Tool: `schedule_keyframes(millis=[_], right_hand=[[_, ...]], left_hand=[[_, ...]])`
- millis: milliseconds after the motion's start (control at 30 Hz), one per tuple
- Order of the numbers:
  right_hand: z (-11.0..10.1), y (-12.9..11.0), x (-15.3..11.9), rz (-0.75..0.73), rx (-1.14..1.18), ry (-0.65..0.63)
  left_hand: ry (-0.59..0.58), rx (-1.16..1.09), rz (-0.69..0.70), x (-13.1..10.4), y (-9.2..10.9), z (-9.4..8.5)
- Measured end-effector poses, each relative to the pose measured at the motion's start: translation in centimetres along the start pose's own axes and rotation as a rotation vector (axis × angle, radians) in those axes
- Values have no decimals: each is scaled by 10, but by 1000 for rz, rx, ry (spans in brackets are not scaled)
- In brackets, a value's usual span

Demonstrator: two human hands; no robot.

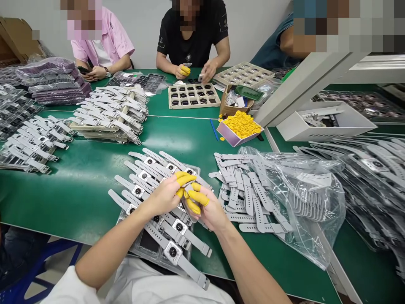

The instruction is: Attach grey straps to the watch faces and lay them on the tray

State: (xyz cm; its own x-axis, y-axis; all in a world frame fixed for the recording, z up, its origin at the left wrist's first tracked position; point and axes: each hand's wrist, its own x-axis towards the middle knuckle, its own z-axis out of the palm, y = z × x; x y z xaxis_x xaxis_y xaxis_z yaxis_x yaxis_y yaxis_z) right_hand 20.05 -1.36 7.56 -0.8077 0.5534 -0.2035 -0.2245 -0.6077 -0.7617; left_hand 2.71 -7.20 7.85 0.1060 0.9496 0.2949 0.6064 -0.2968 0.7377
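Note:
Yellow finger cots cover fingertips of my left hand (171,192) and my right hand (205,204). Both hands are closed and meet over a clear plastic tray (144,242). Between the fingertips shows a bit of a grey watch strap (189,188); whatever else is pinched there is hidden. On the tray below, smartwatches (173,252) lie face down in rows, their round black sensors up and grey straps spread out. To the right of my right hand is a loose pile of grey straps (249,194), beside a clear plastic bag (316,211) holding more straps.
Stacked trays of strapped watches (110,112) stand at the left, others at the far right (376,169). A box of yellow finger cots (240,126) sits mid-table near a blue stick (214,130). Across the table, a co-worker in black handles pieces over a beige tray (194,103). A slanted post (303,90) rises at right.

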Motion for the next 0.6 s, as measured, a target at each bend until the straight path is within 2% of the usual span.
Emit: schedule_keyframes(millis=[67, 233, 467, 600], right_hand=[[1, 2, 0, -6, 11, 12], [4, 4, 3, -17, 72, 53], [3, 4, 3, -4, 127, 80], [0, 2, 3, 35, 86, 87]], left_hand=[[-12, 3, 5, -1, 0, 1], [45, 8, -31, 1, 4, 4], [-64, -54, -21, 3, 13, -6], [-66, 55, 22, 5, 13, -8]])
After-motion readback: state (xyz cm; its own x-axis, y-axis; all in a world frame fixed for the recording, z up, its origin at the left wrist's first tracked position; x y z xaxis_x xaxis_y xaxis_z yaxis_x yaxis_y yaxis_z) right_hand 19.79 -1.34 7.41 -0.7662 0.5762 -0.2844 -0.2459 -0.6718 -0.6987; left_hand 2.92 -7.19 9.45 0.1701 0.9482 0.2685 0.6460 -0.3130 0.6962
